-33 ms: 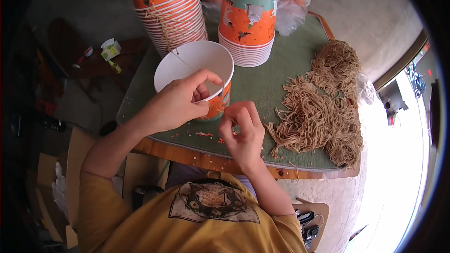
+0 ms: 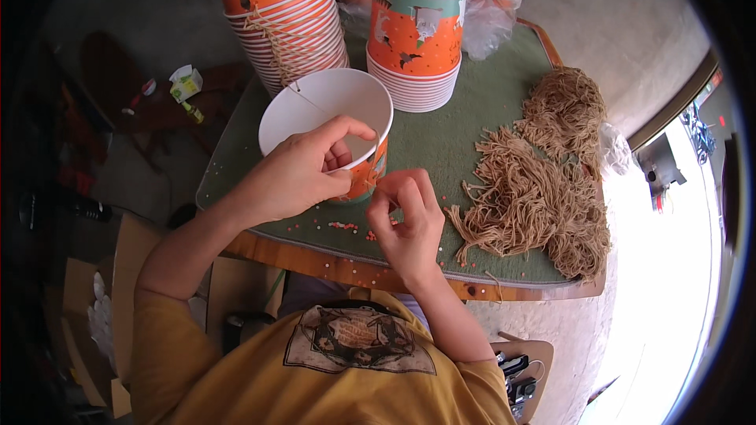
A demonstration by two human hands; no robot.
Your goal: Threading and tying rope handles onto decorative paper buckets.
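At the near edge of the desk, all places taken from the open paper cup:
Cup: upright, mouth open, white inside, orange outside; a thin string shows at its far rim.
Left hand: fingers closed over the cup's near rim, thumb outside, fingertips inside.
Right hand: just right of the cup's lower wall, fingers pinched together; whether they hold string I cannot tell.
String pile: well right of the cup, loose and tangled.
Cup stacks: just behind the cup.
Risk: rim may crush under the grip; a sideways tug could tip the cup toward the desk edge; loose strands may snag.
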